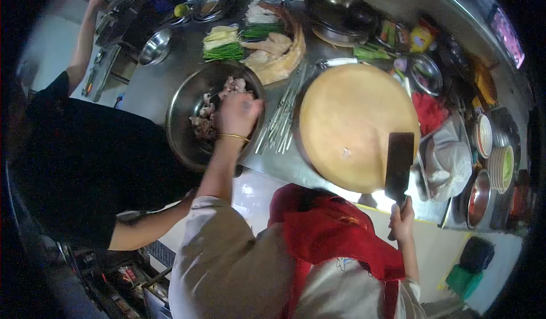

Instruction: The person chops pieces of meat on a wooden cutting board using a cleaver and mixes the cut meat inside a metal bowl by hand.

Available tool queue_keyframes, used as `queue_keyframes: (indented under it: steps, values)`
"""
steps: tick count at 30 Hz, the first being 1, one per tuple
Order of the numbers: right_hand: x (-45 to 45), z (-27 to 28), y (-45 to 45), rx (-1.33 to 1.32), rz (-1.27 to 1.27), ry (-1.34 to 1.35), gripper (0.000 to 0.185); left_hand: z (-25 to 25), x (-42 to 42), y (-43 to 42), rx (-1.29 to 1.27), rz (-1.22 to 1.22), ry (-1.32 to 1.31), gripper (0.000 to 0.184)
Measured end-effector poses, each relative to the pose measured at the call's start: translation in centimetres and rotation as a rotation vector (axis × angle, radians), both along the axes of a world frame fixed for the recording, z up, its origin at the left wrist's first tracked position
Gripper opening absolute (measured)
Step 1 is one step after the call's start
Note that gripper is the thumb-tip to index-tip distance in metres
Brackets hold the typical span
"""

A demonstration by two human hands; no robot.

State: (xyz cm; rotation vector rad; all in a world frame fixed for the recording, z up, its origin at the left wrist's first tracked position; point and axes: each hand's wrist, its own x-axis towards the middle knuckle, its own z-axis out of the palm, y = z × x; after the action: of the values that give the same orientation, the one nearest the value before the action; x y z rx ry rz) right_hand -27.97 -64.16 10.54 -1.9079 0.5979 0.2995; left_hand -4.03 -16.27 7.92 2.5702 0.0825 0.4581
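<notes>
My left hand point(239, 114), with a thin bracelet at its wrist, reaches into a wide metal bowl point(185, 140) among chunks of meat point(205, 120); its fingertips are blurred and partly hidden. My right hand point(401, 219) is closed around the handle of a cleaver point(400, 162). The dark, broad blade overlaps the right front edge of a round wooden chopping board point(352, 114). Between bowl and board lie thin long skewers point(284, 114). Behind the bowl are cut green and white vegetables point(222, 43) and large pale pieces of meat point(276, 57).
A person in black point(96, 165) stands close at the left, one arm raised. A small metal bowl point(155, 47) and a black pan point(335, 12) sit at the back. At the right are a plastic bag point(448, 160), stacked plates point(500, 168) and a red cloth point(427, 113).
</notes>
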Motion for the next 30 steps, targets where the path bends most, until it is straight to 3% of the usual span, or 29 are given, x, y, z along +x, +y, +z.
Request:
queue_keyframes:
  steps: [2,3,6,9,10,14,17,19,21,22,25,28,30]
  values:
    - [-0.1,-1.0,-0.4,-0.038,-0.036,-0.017,0.034,-4.4,1.4,8.7,0.063,0.115,0.167,0.042]
    - [0.0,-1.0,-0.3,-0.036,-0.035,-0.019,0.032,-5.0,1.9,10.9,0.137,0.175,0.311,0.044]
    - [0.2,-0.3,0.0,-0.046,-0.042,-0.020,0.026,-7.2,4.3,13.2,0.026,0.193,0.426,0.049]
    - [0.6,0.4,0.9,-0.079,-0.055,-0.009,0.021,-9.7,7.5,12.8,-0.027,0.220,0.235,0.051]
    - [0.9,1.2,1.7,-0.102,-0.060,0.013,0.020,-12.7,9.5,13.8,-0.104,0.197,0.185,0.045]
    - [1.7,2.5,3.3,-0.294,0.004,0.124,0.020,-13.4,12.4,13.4,-0.335,0.175,0.296,0.034]
    - [-0.2,-2.7,-0.1,-0.523,0.183,-0.017,0.018,-12.7,12.0,13.6,-0.435,0.146,0.252,0.024]
    - [0.0,-1.9,0.4,-0.538,0.245,-0.086,0.017,-11.4,12.0,14.7,-0.771,0.204,0.298,0.023]
    - [0.0,-2.1,0.3,-0.590,0.325,-0.171,0.017,-13.4,12.2,18.8,-1.280,0.232,0.180,0.023]
    - [0.1,-2.3,0.1,-0.556,0.307,-0.141,0.018,-5.5,8.5,13.2,-1.463,0.325,0.061,0.025]
    - [0.3,-1.7,-0.1,-0.408,0.219,-0.058,0.019,-0.9,5.1,9.8,-1.878,-0.140,0.158,0.028]
    - [2.1,2.2,1.5,-0.162,0.047,0.070,0.021,1.0,2.5,3.0,-1.657,-0.267,0.172,0.034]
    - [1.8,0.9,0.3,-0.150,0.019,0.027,0.016,2.3,-0.9,-4.3,-1.230,-0.415,0.361,0.033]
